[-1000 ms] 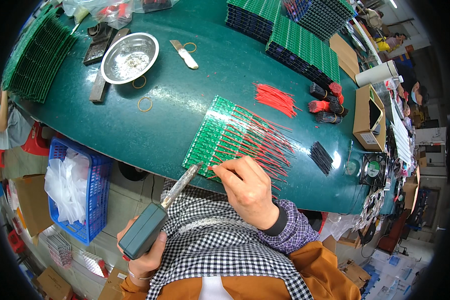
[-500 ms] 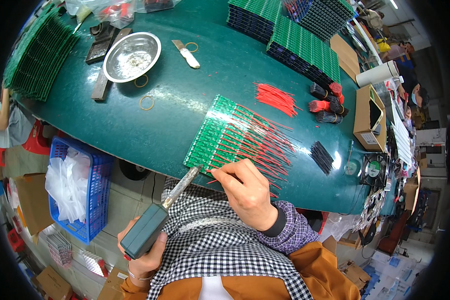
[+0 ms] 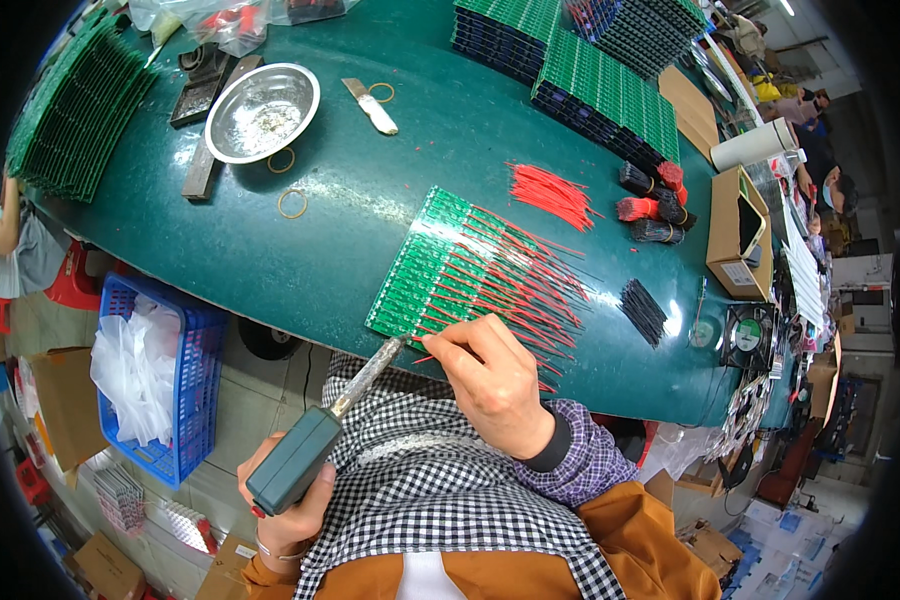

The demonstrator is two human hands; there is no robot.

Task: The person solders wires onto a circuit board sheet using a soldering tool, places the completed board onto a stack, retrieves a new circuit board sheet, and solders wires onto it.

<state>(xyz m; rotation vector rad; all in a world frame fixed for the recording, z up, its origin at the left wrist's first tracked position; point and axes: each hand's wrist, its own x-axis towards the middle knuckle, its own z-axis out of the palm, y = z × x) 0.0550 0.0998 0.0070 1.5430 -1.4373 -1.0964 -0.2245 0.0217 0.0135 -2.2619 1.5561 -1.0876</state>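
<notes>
My left hand (image 3: pixel 305 512) is wrapped round the dark green handle of a soldering iron (image 3: pixel 295 458). The iron's metal shaft slants up to the near edge of a green circuit board panel (image 3: pixel 402 290), its tip at the lower corner of the board. Just right of the tip, my right hand (image 3: pixel 495 392) pinches a red wire (image 3: pixel 426 358) between thumb and forefinger. Rows of red wires (image 3: pixel 530 290) fan out rightward from the panel, several of them passing beyond my right hand. Whether the tip touches a pad is too small to tell.
Loose red wires (image 3: pixel 550 196) and black wires (image 3: pixel 643 312) lie to the right, near bundled wires (image 3: pixel 658 232) and a cardboard box (image 3: pixel 740 235). Stacked panels (image 3: pixel 610 95) stand behind. A metal bowl (image 3: pixel 232 125) and a knife (image 3: pixel 373 108) lie left; a blue basket (image 3: pixel 195 400) stands below.
The iron's tip has shifted slightly right and down, toward the pinched wire. My right hand stays almost in place.
</notes>
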